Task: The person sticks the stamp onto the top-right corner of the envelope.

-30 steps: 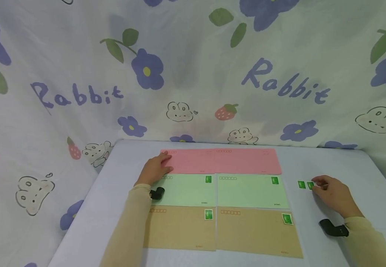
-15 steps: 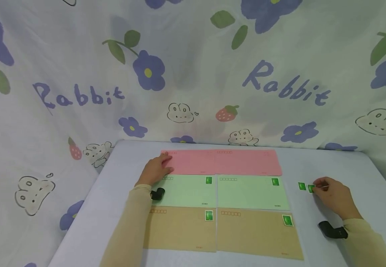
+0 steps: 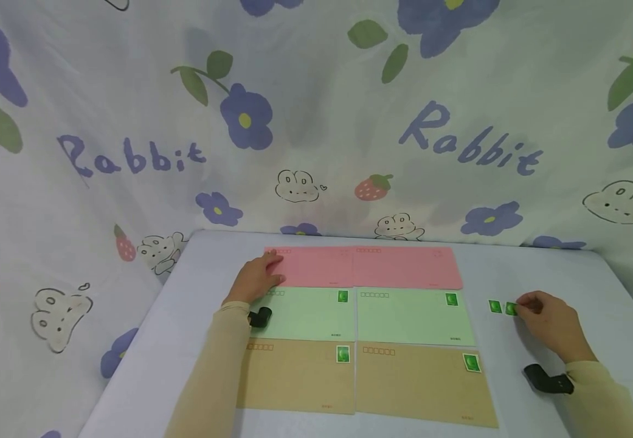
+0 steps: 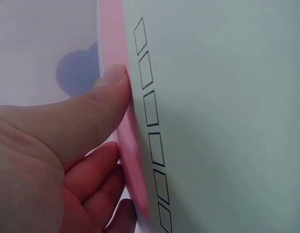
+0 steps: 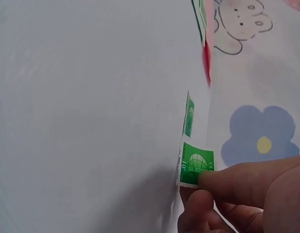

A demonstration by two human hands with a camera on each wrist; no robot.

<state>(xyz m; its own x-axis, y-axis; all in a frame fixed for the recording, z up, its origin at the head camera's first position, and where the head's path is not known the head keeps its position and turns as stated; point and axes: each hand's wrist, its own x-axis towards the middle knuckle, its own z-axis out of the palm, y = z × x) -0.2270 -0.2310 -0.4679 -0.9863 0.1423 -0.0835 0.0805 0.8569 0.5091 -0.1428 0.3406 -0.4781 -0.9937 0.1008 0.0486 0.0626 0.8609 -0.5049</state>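
A printed cloth backdrop [image 3: 316, 91] stands behind the white counter [image 3: 573, 267]. On the counter lie six envelopes in three rows of two: brown envelopes [image 3: 420, 386] nearest, pale green envelopes [image 3: 411, 319] in the middle, pink envelopes [image 3: 404, 271] farthest. Each brown and pale green envelope bears a stamp at its upper right corner; no stamp shows on either pink one.

Step in hand, as judged: picking up a stamp, with the pink row as the likely remaining work. The next move would call for a clean lift and a flat, square placement at a pink envelope's upper right corner, with the envelope kept steady.

The hands are well apart. The left hand [image 3: 253, 280] rests at the left end of the left pink envelope, thumb spread away from the fingers; whether any finger reaches beneath the paper cannot be told. The right hand [image 3: 551, 319] is at the right of the counter, thumb and fingertip pinching the near stamp [image 5: 192, 162] by its edge. That stamp is slightly bowed; full clearance from the counter cannot be confirmed. A loose stamp [image 3: 494, 306] lies just beside it, untouched.
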